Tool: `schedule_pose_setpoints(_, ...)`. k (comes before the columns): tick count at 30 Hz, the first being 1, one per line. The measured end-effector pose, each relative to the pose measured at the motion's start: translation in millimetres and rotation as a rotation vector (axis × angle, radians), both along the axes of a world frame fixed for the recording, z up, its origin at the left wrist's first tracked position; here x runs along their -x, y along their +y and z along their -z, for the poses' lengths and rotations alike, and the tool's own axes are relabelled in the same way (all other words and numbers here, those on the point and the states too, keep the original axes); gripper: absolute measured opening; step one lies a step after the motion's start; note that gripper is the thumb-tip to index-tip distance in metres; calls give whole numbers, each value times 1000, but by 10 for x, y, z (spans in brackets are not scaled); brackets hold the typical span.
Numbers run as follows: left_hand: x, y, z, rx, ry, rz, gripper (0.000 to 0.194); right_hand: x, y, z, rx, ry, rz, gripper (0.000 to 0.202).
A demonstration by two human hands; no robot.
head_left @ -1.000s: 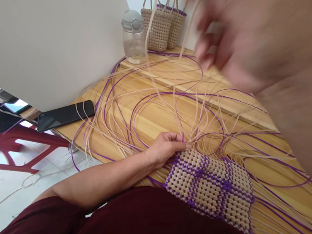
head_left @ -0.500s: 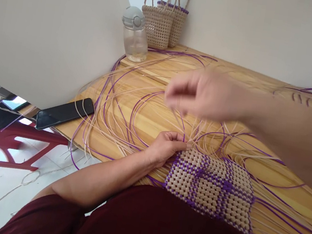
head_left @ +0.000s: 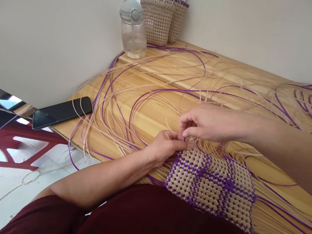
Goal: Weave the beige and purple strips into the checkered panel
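Observation:
A woven panel (head_left: 212, 184) in beige and purple checks lies at the table's front edge, against the dark red shirt. Loose beige and purple strands (head_left: 148, 92) spread from its edges over the wood. My left hand (head_left: 167, 146) pinches the panel's upper left corner where strands come out. Just above that corner, my right hand (head_left: 199, 121) has its fingertips pressed together on a strand, close to the left fingertips. The exact strand between the right fingers is too small to tell.
Beyond the strands on the wooden table (head_left: 149, 122) stand a clear bottle (head_left: 133, 37) and two woven bags (head_left: 158, 21). A black phone (head_left: 62, 113) rests at the left edge, above a red stool (head_left: 19, 147).
My right hand has come down and nearer, from above the strands to the panel's corner beside my left hand. My left hand keeps its pinch. The view has shifted slightly.

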State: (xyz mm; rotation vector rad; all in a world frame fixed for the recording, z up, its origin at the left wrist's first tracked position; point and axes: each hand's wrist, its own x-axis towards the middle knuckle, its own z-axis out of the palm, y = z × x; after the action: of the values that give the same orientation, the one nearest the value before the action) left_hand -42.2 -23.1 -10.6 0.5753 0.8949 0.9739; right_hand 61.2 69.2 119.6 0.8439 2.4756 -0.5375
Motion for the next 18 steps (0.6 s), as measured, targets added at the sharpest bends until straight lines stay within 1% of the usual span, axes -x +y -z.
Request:
schedule_pose_setpoints(2,6,-2,-26,29,-11,-6,29,-1,7,31,-44,7,-11,18)
schedule_pose_setpoints(5,10,-5,-73,55,-9,-9,33,20,57,2,-66,-16,-36,17)
schedule_pose_setpoints(7,16,-6,-94,60,3,9,34,35,70,-32,-15,-26,-32,18)
schedule_pose_setpoints(9,23,-8,-102,69,16,33,34,41,63,-56,53,-45,2,18)
schedule_pose_setpoints(11,29,-13,-100,74,24,51,34,37,56,-64,99,-47,16,15)
schedule_pose_setpoints(15,24,-24,-75,17,-20,17,29,24,87,-41,129,67,-59,10)
schedule_pose_setpoints(17,12,-27,-55,-7,-45,-4,27,14,90,25,113,148,-105,13)
schedule_pose_setpoints(18,4,-27,-45,-15,-53,-11,26,7,70,87,94,213,-106,15)
